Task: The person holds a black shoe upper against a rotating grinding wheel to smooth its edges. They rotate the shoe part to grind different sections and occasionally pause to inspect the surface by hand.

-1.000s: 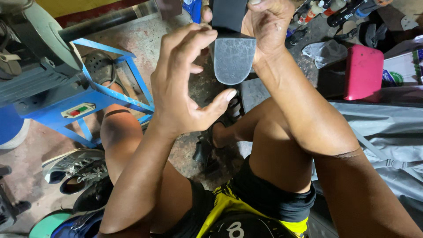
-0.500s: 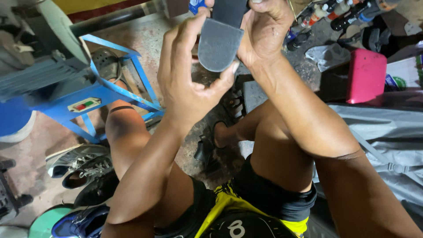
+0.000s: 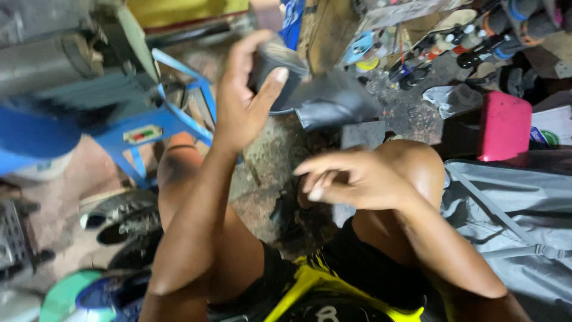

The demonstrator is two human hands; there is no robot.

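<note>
My left hand (image 3: 238,104) is raised at the top centre and grips a dark shoe (image 3: 333,101) by its heel end, with the thumb pressed on the grey sole (image 3: 279,68). The shoe is blurred by motion. Lower down, my right hand (image 3: 351,179) hangs over my right knee (image 3: 411,158). Its fingers are loosely curled and apart, and nothing is in them. I sit with both bare legs bent above a rough stone floor (image 3: 262,173).
A blue metal frame stand (image 3: 179,116) is on the left. Several worn shoes (image 3: 122,220) lie beside my left leg. A pink box (image 3: 503,125) and a grey bag (image 3: 512,203) sit on the right. Bottles and clutter (image 3: 476,42) line the top right.
My right hand has let go of the shoe and dropped to my knee. My left hand alone now holds the shoe, shifted left, and the view has tilted.
</note>
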